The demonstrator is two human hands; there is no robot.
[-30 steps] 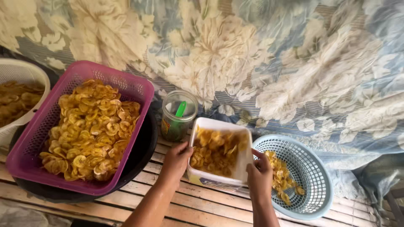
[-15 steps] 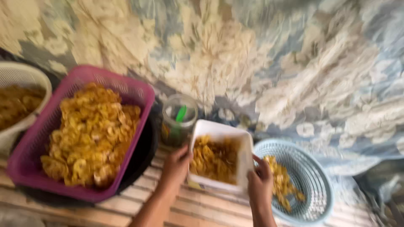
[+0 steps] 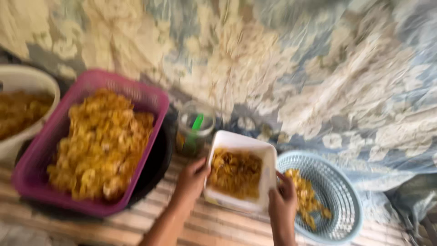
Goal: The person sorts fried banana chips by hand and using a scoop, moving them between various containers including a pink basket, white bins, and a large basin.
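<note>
A white rectangular container (image 3: 269, 160) full of yellow fried chips sits low in the middle of the head view. My left hand (image 3: 191, 179) grips its left side and my right hand (image 3: 282, 202) grips its right side. The picture is blurred by motion. A round light-blue basket (image 3: 339, 191) with a few chips lies just right of the container. A large purple basket (image 3: 145, 98) heaped with chips stands to the left.
A clear jar (image 3: 195, 127) with a green utensil in it stands behind the container. A white bowl (image 3: 25, 78) of chips is at the far left. A dark round pan (image 3: 157, 166) lies under the purple basket. Floral cloth covers the back; slatted boards lie below.
The view has shifted and blurred. Both hands stay on the white container's sides, which sits slightly lower in view than before.
</note>
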